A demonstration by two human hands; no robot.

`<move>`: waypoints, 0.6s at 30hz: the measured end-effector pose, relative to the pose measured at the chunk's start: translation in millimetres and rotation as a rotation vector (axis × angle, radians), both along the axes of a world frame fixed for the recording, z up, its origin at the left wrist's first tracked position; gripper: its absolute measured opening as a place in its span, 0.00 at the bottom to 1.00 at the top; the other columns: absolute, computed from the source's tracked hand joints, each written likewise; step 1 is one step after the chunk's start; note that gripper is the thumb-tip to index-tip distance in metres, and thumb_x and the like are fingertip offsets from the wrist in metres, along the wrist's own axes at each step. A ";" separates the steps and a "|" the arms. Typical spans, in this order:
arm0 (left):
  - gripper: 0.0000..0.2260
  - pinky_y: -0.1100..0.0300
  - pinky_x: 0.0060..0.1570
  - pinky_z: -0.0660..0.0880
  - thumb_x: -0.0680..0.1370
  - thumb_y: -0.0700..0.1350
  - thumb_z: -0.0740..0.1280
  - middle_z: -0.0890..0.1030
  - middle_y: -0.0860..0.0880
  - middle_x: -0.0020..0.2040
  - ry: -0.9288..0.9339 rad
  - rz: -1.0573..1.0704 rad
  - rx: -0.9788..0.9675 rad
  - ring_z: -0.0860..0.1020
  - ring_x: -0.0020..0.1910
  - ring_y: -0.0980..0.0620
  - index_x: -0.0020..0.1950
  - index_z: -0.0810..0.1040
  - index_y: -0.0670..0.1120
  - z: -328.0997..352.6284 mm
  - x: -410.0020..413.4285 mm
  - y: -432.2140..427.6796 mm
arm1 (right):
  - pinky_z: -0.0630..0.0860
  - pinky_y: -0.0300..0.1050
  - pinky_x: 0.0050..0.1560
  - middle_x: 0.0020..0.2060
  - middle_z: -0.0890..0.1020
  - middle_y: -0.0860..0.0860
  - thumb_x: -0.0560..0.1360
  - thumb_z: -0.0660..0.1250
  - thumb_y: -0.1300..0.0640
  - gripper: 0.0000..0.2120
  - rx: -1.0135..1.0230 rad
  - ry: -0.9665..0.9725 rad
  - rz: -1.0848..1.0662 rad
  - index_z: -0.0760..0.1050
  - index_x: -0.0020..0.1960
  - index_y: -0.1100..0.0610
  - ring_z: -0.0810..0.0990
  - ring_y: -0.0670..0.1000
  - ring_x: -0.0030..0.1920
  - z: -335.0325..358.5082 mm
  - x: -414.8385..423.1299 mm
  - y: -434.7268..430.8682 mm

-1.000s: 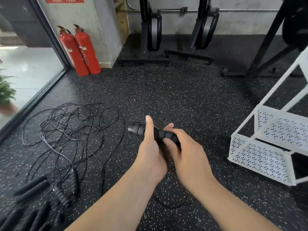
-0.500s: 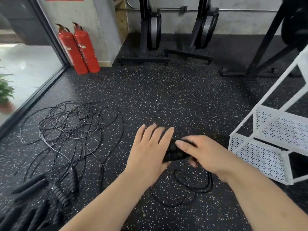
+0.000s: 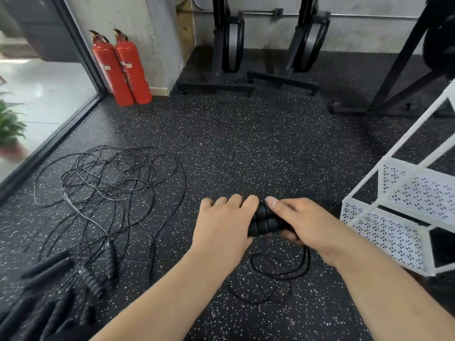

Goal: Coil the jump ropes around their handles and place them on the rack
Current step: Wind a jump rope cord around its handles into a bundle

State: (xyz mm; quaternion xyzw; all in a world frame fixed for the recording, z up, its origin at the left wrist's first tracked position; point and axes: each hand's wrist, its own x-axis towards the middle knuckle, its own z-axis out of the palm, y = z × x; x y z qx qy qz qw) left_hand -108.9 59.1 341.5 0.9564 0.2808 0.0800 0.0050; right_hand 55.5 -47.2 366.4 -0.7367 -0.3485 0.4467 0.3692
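Note:
Two black ribbed jump rope handles (image 3: 264, 219) lie side by side between my hands, held level above the floor. My left hand (image 3: 224, 227) covers their left end, its fingers curled over the top. My right hand (image 3: 300, 222) grips their right end, thumb under and fingers over. Their thin black rope (image 3: 278, 279) hangs below in loose loops on the floor. A white perforated metal rack (image 3: 384, 230) stands to the right, its low shelves bare. A tangle of other black ropes (image 3: 105, 183) lies at the left, with several handles (image 3: 93, 281) at the lower left.
Two red fire extinguishers (image 3: 123, 70) lean against the wall at the back left. Black gym machine bases (image 3: 216, 84) stand along the back wall, and a black frame (image 3: 394, 94) at the back right. A glass wall (image 3: 37, 94) and a plant (image 3: 9, 129) border the left.
The handles went from pointing away to the left to lying level lower down. My left hand moved over their left end; the right slid to the right end. The rope dropped into loops.

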 end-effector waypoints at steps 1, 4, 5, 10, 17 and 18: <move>0.28 0.47 0.59 0.71 0.77 0.58 0.74 0.76 0.54 0.59 -0.005 0.027 0.009 0.78 0.58 0.46 0.70 0.63 0.56 -0.9 1.2 -1.0 | 0.68 0.38 0.35 0.26 0.76 0.44 0.84 0.61 0.37 0.26 0.002 -0.015 -0.006 0.81 0.54 0.61 0.68 0.46 0.28 -0.5 -1.2 0.9; 0.24 0.50 0.50 0.73 0.78 0.57 0.72 0.76 0.54 0.56 -0.071 0.049 -0.018 0.79 0.53 0.47 0.67 0.63 0.56 1.6 1.4 1.3 | 0.69 0.40 0.38 0.28 0.77 0.46 0.83 0.61 0.35 0.27 0.027 0.015 -0.021 0.83 0.54 0.57 0.69 0.46 0.29 2.1 -2.5 2.9; 0.22 0.52 0.44 0.73 0.78 0.57 0.71 0.76 0.55 0.53 -0.078 0.043 -0.038 0.80 0.50 0.48 0.65 0.63 0.57 2.8 0.6 2.7 | 0.69 0.40 0.38 0.30 0.79 0.47 0.83 0.60 0.34 0.27 0.039 0.032 -0.023 0.84 0.54 0.57 0.69 0.45 0.29 4.2 -3.0 3.4; 0.17 0.54 0.39 0.70 0.74 0.57 0.69 0.77 0.56 0.44 -0.109 0.099 -0.230 0.75 0.40 0.50 0.54 0.62 0.59 11.6 -3.3 8.0 | 0.71 0.43 0.42 0.39 0.87 0.52 0.84 0.51 0.31 0.31 0.065 -0.055 0.006 0.84 0.49 0.52 0.71 0.43 0.30 5.7 -7.4 2.7; 0.15 0.53 0.41 0.78 0.72 0.53 0.73 0.80 0.56 0.42 -0.189 0.317 -0.566 0.80 0.40 0.51 0.53 0.69 0.55 20.7 -10.3 33.2 | 0.68 0.45 0.31 0.31 0.80 0.48 0.87 0.55 0.43 0.11 0.107 -0.611 0.073 0.76 0.55 0.41 0.74 0.46 0.28 -20.1 -6.9 3.3; 0.14 0.54 0.40 0.77 0.72 0.53 0.73 0.81 0.56 0.43 -0.219 0.338 -0.639 0.80 0.40 0.51 0.52 0.71 0.55 20.9 -11.8 37.0 | 0.67 0.44 0.29 0.30 0.79 0.48 0.88 0.55 0.44 0.12 0.093 -0.675 0.083 0.77 0.57 0.43 0.74 0.45 0.28 -24.2 -9.0 3.3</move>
